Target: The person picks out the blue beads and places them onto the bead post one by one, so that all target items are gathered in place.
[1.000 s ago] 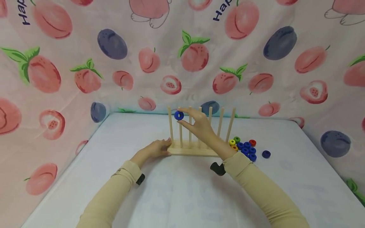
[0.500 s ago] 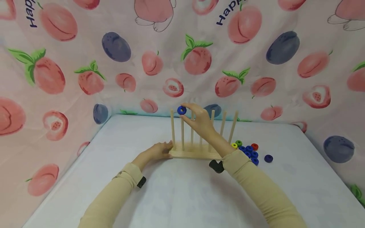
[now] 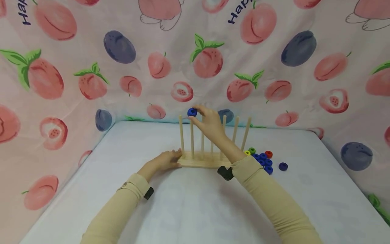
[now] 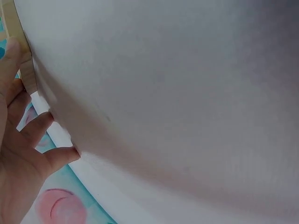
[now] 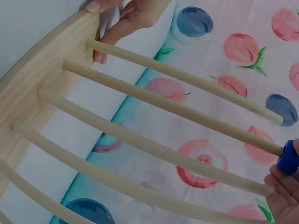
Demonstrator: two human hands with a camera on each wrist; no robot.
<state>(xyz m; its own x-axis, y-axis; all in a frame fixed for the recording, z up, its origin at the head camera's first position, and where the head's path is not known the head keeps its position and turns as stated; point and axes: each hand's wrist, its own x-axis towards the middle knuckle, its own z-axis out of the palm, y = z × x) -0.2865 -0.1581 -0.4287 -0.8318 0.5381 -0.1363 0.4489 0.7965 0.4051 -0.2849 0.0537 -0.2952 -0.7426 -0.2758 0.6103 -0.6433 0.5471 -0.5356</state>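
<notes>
My right hand [image 3: 210, 123] pinches a blue ring [image 3: 192, 112] between thumb and fingers, at the tip of the second peg from the left. In the right wrist view the blue ring [image 5: 288, 157] meets that peg's end [image 5: 275, 148]; whether the peg has entered its hole I cannot tell. The wooden peg rack [image 3: 198, 163] stands upright with several bare pegs. My left hand [image 3: 163, 161] holds the left end of its base, with the thumb on the front side and the index finger behind, as the right wrist view shows. In the left wrist view the left hand's [image 4: 23, 154] other fingers are spread.
Several more blue rings [image 3: 262, 156] lie right of the rack, with a yellow ring [image 3: 247, 153], a green ring [image 3: 252, 150] and a red ring [image 3: 268, 154]. One dark blue ring [image 3: 283, 166] lies apart, further right. A fruit-printed cloth [image 3: 182, 51] hangs behind the white table [image 3: 182, 210].
My right hand has raised the blue ring from in front of the second peg to its top and tilted it flatter. The left hand stays on the base.
</notes>
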